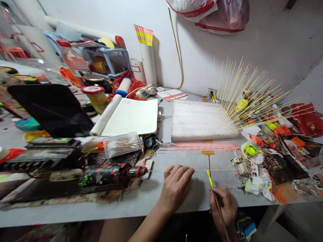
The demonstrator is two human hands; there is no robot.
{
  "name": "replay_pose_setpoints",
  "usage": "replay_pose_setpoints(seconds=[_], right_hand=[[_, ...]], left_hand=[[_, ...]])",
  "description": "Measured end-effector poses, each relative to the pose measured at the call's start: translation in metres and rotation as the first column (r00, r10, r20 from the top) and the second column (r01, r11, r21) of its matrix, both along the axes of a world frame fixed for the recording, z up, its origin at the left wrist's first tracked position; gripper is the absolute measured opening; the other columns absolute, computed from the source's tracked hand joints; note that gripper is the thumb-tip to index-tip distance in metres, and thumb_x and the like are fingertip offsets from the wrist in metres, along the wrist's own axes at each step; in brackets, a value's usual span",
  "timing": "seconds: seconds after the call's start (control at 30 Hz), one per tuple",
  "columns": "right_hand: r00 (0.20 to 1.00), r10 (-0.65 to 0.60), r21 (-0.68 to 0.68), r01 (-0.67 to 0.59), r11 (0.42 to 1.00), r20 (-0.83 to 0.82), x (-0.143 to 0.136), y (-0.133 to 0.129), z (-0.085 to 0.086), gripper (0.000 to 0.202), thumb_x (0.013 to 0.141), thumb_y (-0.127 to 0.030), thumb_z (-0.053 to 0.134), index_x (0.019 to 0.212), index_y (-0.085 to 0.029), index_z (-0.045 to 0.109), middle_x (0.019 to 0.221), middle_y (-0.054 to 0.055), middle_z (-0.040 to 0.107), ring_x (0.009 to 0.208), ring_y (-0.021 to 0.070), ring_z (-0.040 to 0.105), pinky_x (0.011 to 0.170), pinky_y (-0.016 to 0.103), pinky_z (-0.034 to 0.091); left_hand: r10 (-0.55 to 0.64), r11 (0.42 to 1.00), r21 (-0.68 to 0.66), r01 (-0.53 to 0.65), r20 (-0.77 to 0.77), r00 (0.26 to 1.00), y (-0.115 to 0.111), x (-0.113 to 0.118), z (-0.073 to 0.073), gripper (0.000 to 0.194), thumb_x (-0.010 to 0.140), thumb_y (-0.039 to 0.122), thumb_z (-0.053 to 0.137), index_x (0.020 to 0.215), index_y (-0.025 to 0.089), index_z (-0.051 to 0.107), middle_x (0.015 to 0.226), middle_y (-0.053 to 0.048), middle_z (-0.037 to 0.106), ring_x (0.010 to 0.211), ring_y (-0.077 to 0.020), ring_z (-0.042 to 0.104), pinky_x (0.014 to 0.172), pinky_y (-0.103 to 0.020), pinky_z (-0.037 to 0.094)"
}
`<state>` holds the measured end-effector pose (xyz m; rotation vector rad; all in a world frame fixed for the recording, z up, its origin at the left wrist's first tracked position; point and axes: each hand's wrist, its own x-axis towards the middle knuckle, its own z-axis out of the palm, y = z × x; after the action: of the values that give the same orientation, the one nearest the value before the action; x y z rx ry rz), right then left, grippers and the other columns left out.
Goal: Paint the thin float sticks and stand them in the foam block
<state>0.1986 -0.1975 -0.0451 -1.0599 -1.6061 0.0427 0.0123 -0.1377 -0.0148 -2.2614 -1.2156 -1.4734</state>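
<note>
My right hand grips a paintbrush whose bristle end is coated in bright yellow. The brush tip touches or nearly touches a thin rod, yellow toward its right end. That rod runs sideways above the table from the chuck of a paint-spotted rotary tool on the left. My left hand lies over the rod, palm down, fingers together and curled at it; the fingertips' exact hold is partly hidden. Behind both hands lies a row of thin pink-and-white rods.
A white foam block holds many upright painted rods, fanned outward. Paint-stained scraps crowd the right side. To the left are a tub of cotton swabs, an open notebook, a dark tablet-like panel and a jar.
</note>
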Motion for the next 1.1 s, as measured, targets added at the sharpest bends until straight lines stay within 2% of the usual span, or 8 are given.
replay_pose_setpoints(seconds=[0.2,0.3,0.43,0.63,1.1], right_hand=[[0.999,0.014,-0.031,-0.015,0.999,-0.047,0.003,-0.002,-0.003,0.018,0.093,-0.009,0.061,0.105,-0.022,0.066,0.081,0.0,0.069,0.065,0.0116,0.061,0.058,0.021,0.052],[0.999,0.035,0.014,-0.035,0.999,-0.041,0.0,-0.001,0.003,0.021,0.092,-0.005,0.06,0.104,-0.021,0.065,0.08,0.0,0.069,0.065,0.0119,0.062,0.058,0.021,0.052],[0.997,0.079,0.063,-0.077,0.995,-0.019,-0.008,-0.002,0.011,0.023,0.091,-0.002,0.059,0.103,-0.021,0.064,0.08,0.001,0.069,0.069,0.0129,0.064,0.063,0.023,0.055],[0.996,0.088,0.052,-0.089,0.995,0.027,-0.022,-0.002,0.019,0.02,0.092,-0.005,0.059,0.103,-0.02,0.064,0.08,0.001,0.069,0.068,0.0123,0.063,0.062,0.022,0.054],[0.997,0.044,-0.004,-0.044,0.999,0.062,-0.029,0.004,0.013,0.012,0.095,-0.012,0.059,0.101,-0.02,0.065,0.08,0.001,0.07,0.068,0.0128,0.064,0.06,0.022,0.053]], left_hand=[[0.009,1.0,-0.008,-0.009,0.004,1.0,0.0,0.001,0.0,0.014,0.097,0.01,0.052,0.099,0.02,0.062,0.085,0.001,0.072,0.076,-0.0127,0.061,0.082,-0.031,0.037],[0.013,1.0,-0.013,-0.013,-0.005,1.0,-0.001,-0.002,0.001,0.014,0.098,0.011,0.051,0.099,0.021,0.062,0.086,0.001,0.072,0.077,-0.0129,0.062,0.083,-0.032,0.037],[0.039,0.999,-0.013,-0.04,-0.052,0.998,-0.002,-0.02,0.003,0.016,0.098,0.011,0.049,0.1,0.021,0.062,0.087,0.0,0.073,0.08,-0.0144,0.064,0.084,-0.034,0.037],[0.128,0.992,0.014,-0.127,-0.109,0.986,-0.005,-0.05,0.006,0.017,0.097,0.011,0.049,0.099,0.022,0.062,0.087,-0.001,0.074,0.081,-0.0159,0.065,0.082,-0.036,0.035],[0.134,0.991,0.007,-0.134,-0.076,0.988,-0.007,-0.047,0.008,0.016,0.096,0.011,0.05,0.1,0.022,0.061,0.086,0.002,0.074,0.079,-0.0141,0.067,0.084,-0.035,0.035]])
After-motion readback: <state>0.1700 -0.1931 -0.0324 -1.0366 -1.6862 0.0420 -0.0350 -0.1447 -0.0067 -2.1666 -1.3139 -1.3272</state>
